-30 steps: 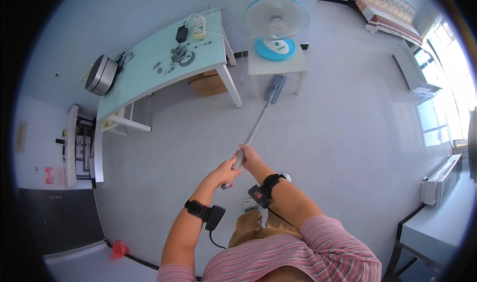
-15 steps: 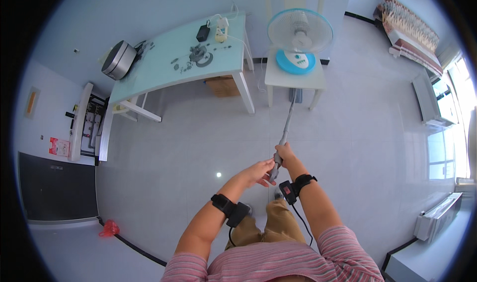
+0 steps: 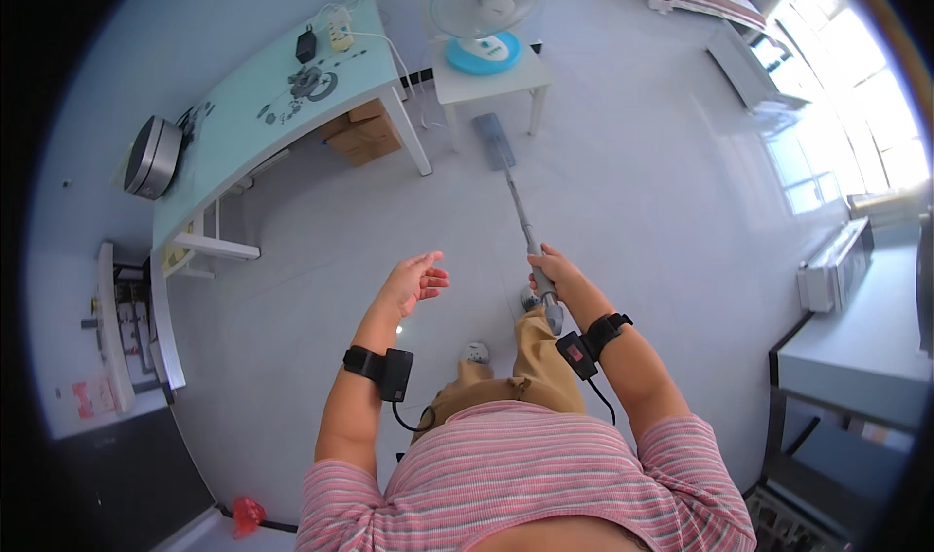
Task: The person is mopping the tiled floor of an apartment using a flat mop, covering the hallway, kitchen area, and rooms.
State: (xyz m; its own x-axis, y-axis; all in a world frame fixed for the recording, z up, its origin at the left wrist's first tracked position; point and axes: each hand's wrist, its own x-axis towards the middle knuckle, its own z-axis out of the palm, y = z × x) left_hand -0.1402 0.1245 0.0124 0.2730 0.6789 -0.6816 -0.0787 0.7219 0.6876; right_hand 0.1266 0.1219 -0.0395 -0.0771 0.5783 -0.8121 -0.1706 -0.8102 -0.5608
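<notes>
A grey flat mop (image 3: 518, 202) slants from near my feet toward the white chair. Its flat blue-grey head (image 3: 493, 141) lies on the floor just in front of the chair legs. My right hand (image 3: 553, 271) is wrapped round the upper part of the handle, and the handle's end pokes out below it. Apart from the mop, my left hand (image 3: 416, 283) hovers over the floor with its fingers stretched out and nothing in them. Both wrists wear black straps with small boxes and cables.
A blue fan (image 3: 484, 54) stands on the white chair (image 3: 525, 77). Left of it is a glass-topped table (image 3: 224, 114) with a silver pot-like appliance (image 3: 154, 158) and a power strip (image 3: 341, 30); a cardboard box (image 3: 365, 139) sits beneath. A red plastic bag (image 3: 248, 517) lies at lower left.
My left hand has let go of the mop handle and moved left. The mop head has come out from under the chair toward me. The view has turned to the right.
</notes>
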